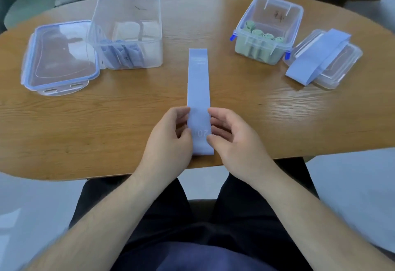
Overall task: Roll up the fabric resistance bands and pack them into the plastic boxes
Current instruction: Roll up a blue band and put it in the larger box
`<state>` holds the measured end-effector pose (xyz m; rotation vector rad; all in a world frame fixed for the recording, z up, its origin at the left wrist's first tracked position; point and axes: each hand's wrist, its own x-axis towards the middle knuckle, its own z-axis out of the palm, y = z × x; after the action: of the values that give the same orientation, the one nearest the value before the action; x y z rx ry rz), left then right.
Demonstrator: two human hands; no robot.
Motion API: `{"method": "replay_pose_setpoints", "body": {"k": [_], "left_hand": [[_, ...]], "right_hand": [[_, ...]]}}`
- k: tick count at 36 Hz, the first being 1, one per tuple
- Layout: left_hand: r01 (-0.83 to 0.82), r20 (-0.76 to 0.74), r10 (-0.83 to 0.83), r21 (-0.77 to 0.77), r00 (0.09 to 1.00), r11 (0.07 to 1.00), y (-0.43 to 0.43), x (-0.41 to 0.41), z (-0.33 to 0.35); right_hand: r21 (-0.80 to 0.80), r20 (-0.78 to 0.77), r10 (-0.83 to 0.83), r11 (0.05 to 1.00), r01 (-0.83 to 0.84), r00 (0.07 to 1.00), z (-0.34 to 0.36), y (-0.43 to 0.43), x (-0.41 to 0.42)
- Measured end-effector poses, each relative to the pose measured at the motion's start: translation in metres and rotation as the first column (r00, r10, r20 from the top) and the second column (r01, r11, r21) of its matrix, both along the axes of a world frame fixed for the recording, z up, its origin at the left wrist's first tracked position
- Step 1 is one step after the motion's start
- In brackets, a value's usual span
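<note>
Blue band (198, 82), edges pinched under left hand (168, 140), right hand (233, 140), print blurred

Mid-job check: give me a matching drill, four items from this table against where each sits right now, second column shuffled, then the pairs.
1 green rolls
2 nearest blue band
3 spare blue band
4 large lid

A draped over the small lid
B on the table, left of the tall box
C inside the small box
D laid out straight, directly on the table

Pairs: 1-C, 2-D, 3-A, 4-B
</note>
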<state>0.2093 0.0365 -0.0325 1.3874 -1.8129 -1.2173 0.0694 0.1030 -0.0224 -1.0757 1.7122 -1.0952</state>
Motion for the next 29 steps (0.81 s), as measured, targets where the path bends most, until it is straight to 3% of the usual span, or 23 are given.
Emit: {"method": "replay_pose_setpoints", "body": {"k": [8,12,20,29], "left_hand": [[0.028,0.038,-0.028,-0.016,0.999,0.999,-0.005,-0.002,0.003],[0.033,0.058,-0.031,-0.033,0.998,0.999,0.002,0.003,0.005],[-0.002,0.012,0.002,0.01,1.0,1.0,0.023,0.012,0.006],[-0.001,-0.083,0.007,0.072,0.997,0.997,0.03,0.018,0.002]], "right_hand": [[0.003,-0.036,0.009,1.0,-0.008,0.999,0.003,-0.005,-0.007],[0.01,-0.126,-0.036,0.999,0.037,0.991,0.004,0.004,-0.002],[-0.035,-0.057,-0.062,0.998,0.06,0.996,0.001,0.036,0.009],[-0.008,-0.092,0.012,1.0,-0.013,0.996,0.005,0.032,0.008]]}}
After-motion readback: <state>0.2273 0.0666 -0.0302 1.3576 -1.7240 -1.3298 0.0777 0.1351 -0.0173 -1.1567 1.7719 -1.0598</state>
